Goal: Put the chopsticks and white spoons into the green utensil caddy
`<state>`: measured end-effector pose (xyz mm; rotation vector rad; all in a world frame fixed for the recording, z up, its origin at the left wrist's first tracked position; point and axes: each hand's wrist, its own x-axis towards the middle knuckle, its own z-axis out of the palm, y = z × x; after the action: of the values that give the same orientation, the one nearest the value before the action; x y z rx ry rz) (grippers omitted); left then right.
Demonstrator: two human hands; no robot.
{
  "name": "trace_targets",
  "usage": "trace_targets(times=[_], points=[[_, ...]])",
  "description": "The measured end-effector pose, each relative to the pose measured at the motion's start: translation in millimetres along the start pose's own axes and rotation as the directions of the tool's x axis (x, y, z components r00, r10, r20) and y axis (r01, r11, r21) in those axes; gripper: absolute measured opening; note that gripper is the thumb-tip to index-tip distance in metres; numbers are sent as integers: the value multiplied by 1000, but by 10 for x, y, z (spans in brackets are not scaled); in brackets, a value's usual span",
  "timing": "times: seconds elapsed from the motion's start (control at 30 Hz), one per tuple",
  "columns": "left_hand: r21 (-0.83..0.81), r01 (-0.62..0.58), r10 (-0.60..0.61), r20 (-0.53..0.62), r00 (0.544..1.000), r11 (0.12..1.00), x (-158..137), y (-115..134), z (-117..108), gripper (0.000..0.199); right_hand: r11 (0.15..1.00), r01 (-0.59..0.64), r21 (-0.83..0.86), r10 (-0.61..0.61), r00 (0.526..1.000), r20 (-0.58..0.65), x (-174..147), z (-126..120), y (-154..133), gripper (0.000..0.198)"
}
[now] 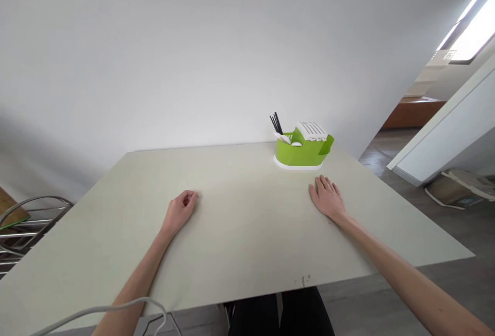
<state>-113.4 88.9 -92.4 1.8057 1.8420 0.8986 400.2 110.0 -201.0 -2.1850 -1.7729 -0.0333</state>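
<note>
My left hand (183, 206) rests on its side on the pale table (247, 217), its fingers curled in to the thumb. A small dark gap shows inside the curl, and I see nothing held there. My right hand (327, 195) lies palm down and flat on the tabletop, fingers stretched out. Just beyond it, not touched, stands a green utensil holder (296, 155) on a white base. Several black chopsticks (276, 123) and a white spoon-like utensil (282, 138) lean out of its left part. A white slotted cover (311, 130) sits on its right part.
A white wall (232, 57) runs along the table's back edge. A grey cable (116, 307) crosses my left forearm at the front. On the left stands a metal rack (31, 225). A lidded bin (458, 189) is on the floor at right.
</note>
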Motion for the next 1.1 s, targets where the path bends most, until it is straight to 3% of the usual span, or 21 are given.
trace_targets(times=[0.37,1.1], points=[[16,-8,9,-47,999,1000,3,2,10,33,1000,-11,-4,11,1000,20,2,17,0,73],[48,-36,37,-18,999,998,20,-32,19,26,1000,-21,-3,22,997,78,-54,-38,-25,74]])
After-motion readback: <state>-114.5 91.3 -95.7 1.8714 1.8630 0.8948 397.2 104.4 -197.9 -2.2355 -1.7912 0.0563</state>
